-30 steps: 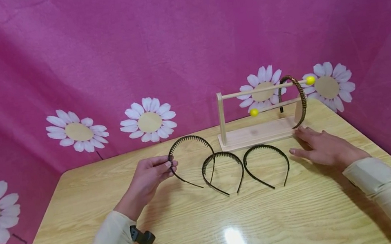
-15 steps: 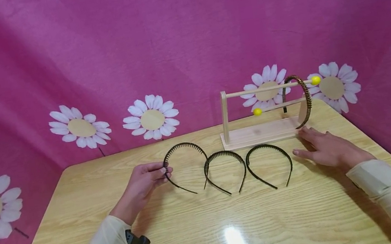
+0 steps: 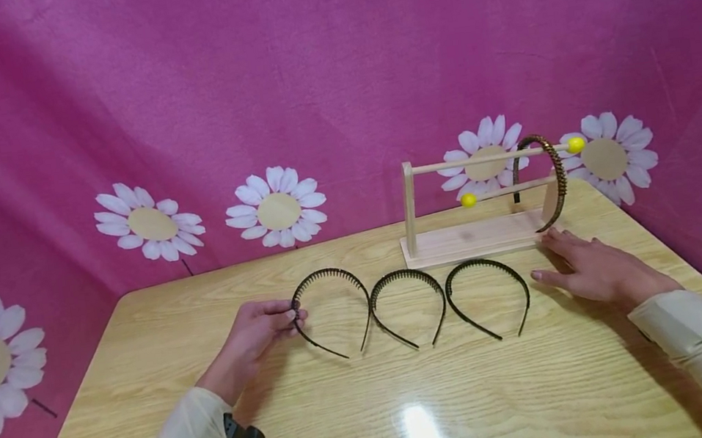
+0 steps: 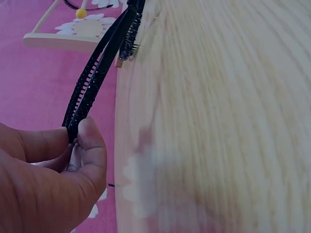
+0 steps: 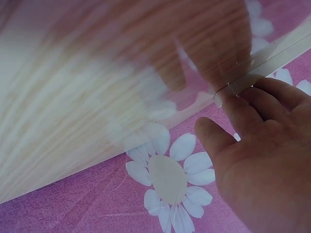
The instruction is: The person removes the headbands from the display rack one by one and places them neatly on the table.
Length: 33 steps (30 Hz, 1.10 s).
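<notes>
My left hand (image 3: pixel 250 343) pinches a black toothed headband (image 3: pixel 328 271) at its left side, thumb against fingers; in the left wrist view the hand (image 4: pixel 53 179) grips the same band (image 4: pixel 90 92), which looks glittery. Just right of it on the table, a second black headband (image 3: pixel 406 272) and a third (image 3: pixel 479 262) lie in a row, arches toward the back. At the right end of a wooden rod stand (image 3: pixel 460 238), the fingertips of my right hand (image 3: pixel 598 275) touch its base, fingers extended. A brown-gold headband (image 3: pixel 561 184) hangs on the stand's upper rod.
The wood-grain table (image 3: pixel 325 429) meets a magenta cloth (image 3: pixel 334 88) with white daisies behind it. Yellow knobs (image 3: pixel 576 145) cap the two rods; the lower rod's knob (image 3: pixel 468 200) faces left. A dark wrist device (image 3: pixel 244 436) sits at the left cuff.
My left hand has drawn its headband left and toward me. The band overlapped the middle one before and now stands beside it. My right hand stays at the stand; the view has shifted slightly.
</notes>
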Available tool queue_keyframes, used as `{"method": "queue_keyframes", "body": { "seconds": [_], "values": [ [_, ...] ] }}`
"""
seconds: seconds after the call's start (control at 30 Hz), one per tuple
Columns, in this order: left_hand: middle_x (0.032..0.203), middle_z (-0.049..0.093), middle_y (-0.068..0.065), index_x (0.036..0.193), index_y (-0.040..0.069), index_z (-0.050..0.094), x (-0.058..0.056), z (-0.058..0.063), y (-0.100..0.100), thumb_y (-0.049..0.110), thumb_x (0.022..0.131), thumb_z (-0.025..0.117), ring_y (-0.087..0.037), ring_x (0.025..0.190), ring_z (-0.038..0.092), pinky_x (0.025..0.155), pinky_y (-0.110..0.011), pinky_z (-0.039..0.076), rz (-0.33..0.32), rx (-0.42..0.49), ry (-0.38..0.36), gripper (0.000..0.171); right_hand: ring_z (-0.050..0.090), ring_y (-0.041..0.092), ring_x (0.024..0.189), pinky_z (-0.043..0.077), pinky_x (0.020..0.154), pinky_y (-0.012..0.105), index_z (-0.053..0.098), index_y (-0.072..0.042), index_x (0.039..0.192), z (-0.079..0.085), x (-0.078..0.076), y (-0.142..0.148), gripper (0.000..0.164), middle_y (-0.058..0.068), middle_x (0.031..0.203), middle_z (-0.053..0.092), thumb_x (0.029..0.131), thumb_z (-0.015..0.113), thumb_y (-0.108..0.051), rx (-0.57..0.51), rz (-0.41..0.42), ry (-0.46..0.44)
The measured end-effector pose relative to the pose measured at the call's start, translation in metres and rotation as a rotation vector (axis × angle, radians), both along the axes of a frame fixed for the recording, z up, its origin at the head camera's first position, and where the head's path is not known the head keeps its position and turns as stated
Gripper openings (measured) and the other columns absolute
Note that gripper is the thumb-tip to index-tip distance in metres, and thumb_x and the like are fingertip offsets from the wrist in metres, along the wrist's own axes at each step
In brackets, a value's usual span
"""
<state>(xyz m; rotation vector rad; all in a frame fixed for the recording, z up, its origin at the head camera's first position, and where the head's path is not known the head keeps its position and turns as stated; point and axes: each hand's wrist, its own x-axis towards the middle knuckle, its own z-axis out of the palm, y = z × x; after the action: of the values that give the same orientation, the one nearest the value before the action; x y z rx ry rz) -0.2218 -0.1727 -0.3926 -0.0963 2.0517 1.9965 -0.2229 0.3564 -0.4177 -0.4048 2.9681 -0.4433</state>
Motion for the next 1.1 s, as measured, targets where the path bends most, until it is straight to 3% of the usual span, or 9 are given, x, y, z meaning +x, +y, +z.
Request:
{"method": "queue_keyframes", "body": {
  "seconds": [0.73,1.1],
  "values": [
    [0.095,0.071,-0.021,0.125,-0.024,0.052,-0.002,-0.011,-0.003,-0.011,0.098,0.052,-0.016,0.079,0.069,0.073,-0.028,0.06,0.014,-0.041,-0.003,0.03,0.024,0.053,0.142,0.022,0.108,0.073,0.035,0.006,0.152,-0.001,-0.002,-0.002,0.086,0.034,0.156,0.023,0.099,0.051,-0.06,0.034,0.009,0.032],
    [0.094,0.072,-0.022,0.123,-0.021,0.056,-0.004,-0.015,-0.003,-0.008,0.097,0.058,-0.015,0.081,0.069,0.071,-0.026,0.059,0.052,-0.12,-0.029,0.029,0.024,0.055,0.141,0.023,0.109,0.071,0.033,0.002,0.154,0.001,0.001,-0.001,0.087,0.032,0.159,0.019,0.099,0.049,-0.062,0.001,0.001,0.004]
  ]
}}
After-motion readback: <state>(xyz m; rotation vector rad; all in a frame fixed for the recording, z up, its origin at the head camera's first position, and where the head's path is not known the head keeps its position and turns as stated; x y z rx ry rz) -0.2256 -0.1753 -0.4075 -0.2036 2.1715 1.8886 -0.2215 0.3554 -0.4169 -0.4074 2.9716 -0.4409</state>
